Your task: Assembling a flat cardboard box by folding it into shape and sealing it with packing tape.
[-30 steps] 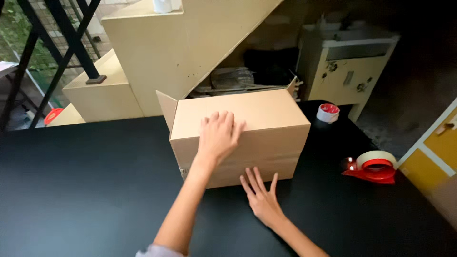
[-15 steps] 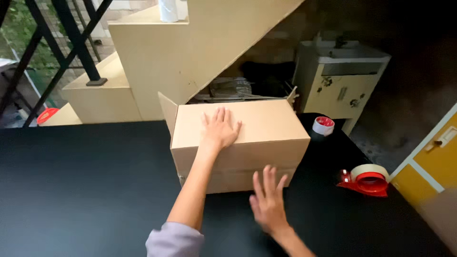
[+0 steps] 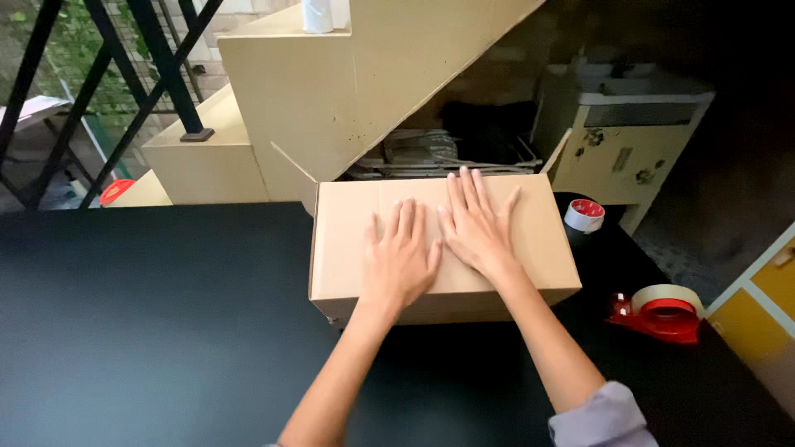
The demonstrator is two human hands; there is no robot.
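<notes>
Left hand point(image 3: 403, 258) flat, palm down, fingers spread, pressing on top of the cardboard box point(image 3: 356, 248). Right hand point(image 3: 476, 225) likewise flat and open, just beside the left, thumbs close together near the middle of the top. Neither hand grips anything. Box top flaps folded shut under both palms; one side flap sticks up at the far left corner, another at the far right. Box sits on the black counter point(image 3: 149, 331), toward its far edge. Right of the box: a small roll of tape point(image 3: 584, 215) near the far corner; a red tape dispenser point(image 3: 661, 312) nearer, well apart from the hands. Beyond the counter, tan stairs point(image 3: 331, 91) and a pale cabinet point(image 3: 629, 149).
</notes>
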